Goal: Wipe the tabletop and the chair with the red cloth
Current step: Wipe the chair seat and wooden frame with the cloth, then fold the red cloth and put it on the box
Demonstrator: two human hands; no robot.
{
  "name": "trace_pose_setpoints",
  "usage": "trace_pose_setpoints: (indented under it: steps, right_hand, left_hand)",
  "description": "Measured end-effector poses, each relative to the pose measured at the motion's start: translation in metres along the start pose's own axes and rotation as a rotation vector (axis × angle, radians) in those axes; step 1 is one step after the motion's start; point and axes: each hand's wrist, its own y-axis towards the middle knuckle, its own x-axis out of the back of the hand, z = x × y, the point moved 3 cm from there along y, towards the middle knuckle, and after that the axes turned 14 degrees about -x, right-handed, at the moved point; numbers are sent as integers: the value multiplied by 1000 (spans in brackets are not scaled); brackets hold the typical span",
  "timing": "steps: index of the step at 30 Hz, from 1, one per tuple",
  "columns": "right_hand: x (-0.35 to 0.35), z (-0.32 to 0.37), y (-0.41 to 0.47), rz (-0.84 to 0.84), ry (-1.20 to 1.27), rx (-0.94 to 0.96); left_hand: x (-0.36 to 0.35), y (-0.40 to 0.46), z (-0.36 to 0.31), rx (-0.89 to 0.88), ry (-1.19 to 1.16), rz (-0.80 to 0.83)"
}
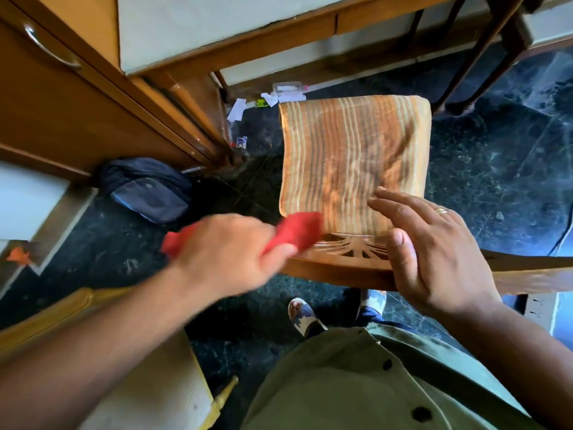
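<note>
Hand positions are seen from above: the left hand (229, 252), blurred, is closed around a bunched red cloth (297, 232), which is pressed at the near left corner of the chair (341, 262), where the carved wooden backrest meets the striped seat cushion (353, 156). The right hand (434, 243), fingers spread and holding nothing, is laid against the backrest's top rail at the right. A wooden desk (192, 32) is seen beyond the chair, and a dark bag (148, 187) on the floor to the left.
</note>
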Motion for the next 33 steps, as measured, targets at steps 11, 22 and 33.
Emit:
trace_pose_setpoints:
  steps: [11,22,33]
  right_hand:
    - [5,-15,-3,-156,301,76]
    - [18,-9,-10,-307,441,69]
    - [-12,57,-5,328,-440,166]
  left_hand:
    - [5,-13,52,42,-154,209]
    - [-3,28,-61,-305,-230,90]
    - [4,-26,4,36,-150,234]
